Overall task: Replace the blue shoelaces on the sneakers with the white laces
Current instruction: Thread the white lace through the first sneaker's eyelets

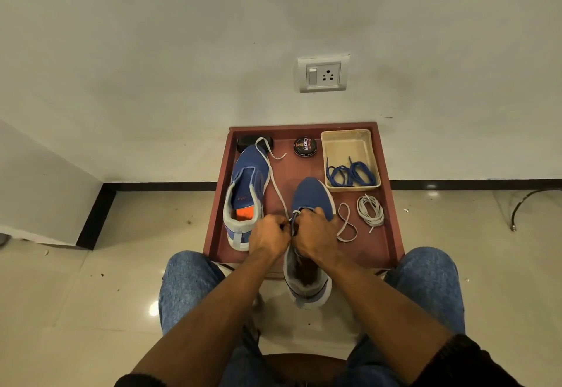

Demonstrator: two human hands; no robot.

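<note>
From the head camera: both hands meet over the near sneaker [310, 201], which overhangs the red tray's [392, 228] front edge — left hand [269, 236] and right hand [316, 234] each curled, pinching the white lace [275, 182] at the eyelets. The blue laces [349, 173] lie in a beige tub (far right corner); the other sneaker [246, 185] sits alongside.

A plain white wall [182, 51] is filling the upper half of the view, and a switch and socket plate [323, 73] is sitting on it. A black skirting [158, 186] is running along its foot. The glossy cream tile floor [76, 295] is reflecting light, and a dark cable [530, 201] is lying at the right.
</note>
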